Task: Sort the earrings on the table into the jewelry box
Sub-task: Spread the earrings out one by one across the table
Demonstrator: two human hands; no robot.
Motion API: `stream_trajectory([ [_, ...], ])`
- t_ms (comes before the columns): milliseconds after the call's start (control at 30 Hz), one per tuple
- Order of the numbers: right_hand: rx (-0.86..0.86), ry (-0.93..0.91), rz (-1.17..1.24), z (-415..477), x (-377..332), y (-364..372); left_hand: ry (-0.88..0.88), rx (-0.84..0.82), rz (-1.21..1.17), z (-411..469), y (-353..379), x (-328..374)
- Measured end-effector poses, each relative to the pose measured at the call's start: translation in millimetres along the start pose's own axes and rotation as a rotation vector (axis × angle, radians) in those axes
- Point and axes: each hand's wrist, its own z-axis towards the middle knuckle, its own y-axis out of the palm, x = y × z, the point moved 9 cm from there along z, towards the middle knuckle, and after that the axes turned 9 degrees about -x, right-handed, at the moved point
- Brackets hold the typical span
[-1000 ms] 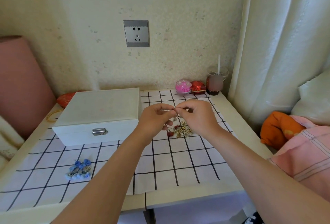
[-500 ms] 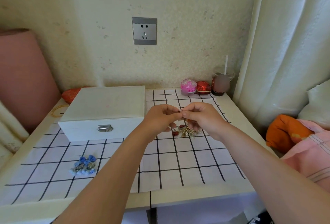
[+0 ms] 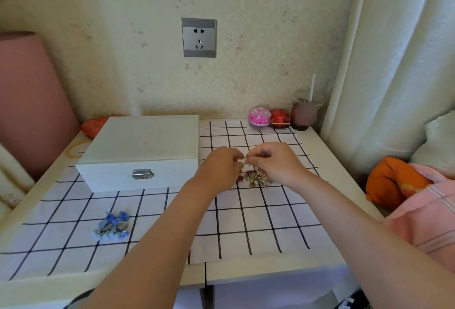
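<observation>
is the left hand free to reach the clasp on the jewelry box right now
Likely yes, once it lets go: the clasp faces the person with nothing before it, but the left hand and right hand both pinch an earring.

The jewelry box (image 3: 140, 141) is white, with a silver clasp (image 3: 142, 174). The cloth (image 3: 258, 222) is white too — thin black lines make squares all over it. Two bow earrings (image 3: 112, 226) are blue. The earring pile (image 3: 257, 178) is gold with bits of red. The round tin (image 3: 259, 116) is pink, the small box (image 3: 279, 119) shiny red. The wall (image 3: 270, 50) is cream with pale specks — its socket (image 3: 199, 37) is grey.
</observation>
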Motion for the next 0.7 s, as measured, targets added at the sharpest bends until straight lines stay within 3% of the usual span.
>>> stream_trajectory([
  [67,-0.014,0.001,0.039,1,-2,1,0.051,-0.011,-0.099,-1,-6,6],
  [233,-0.058,0.015,0.43,-1,-12,5,0.117,0.003,-0.323,-7,-18,13],
  [400,-0.084,0.033,0.534,-1,-15,13,0.102,0.008,-0.531,-23,-24,10],
  [467,-0.08,0.005,0.344,-1,-17,13,0.053,-0.021,-0.518,-31,-23,4],
  [600,-0.079,-0.107,-0.57,-4,-23,18,-0.02,-0.136,-0.324,-48,-20,-10],
  [700,-0.161,-0.164,-0.754,-7,-26,34,-0.062,-0.254,-0.209,-65,-11,-22],
])
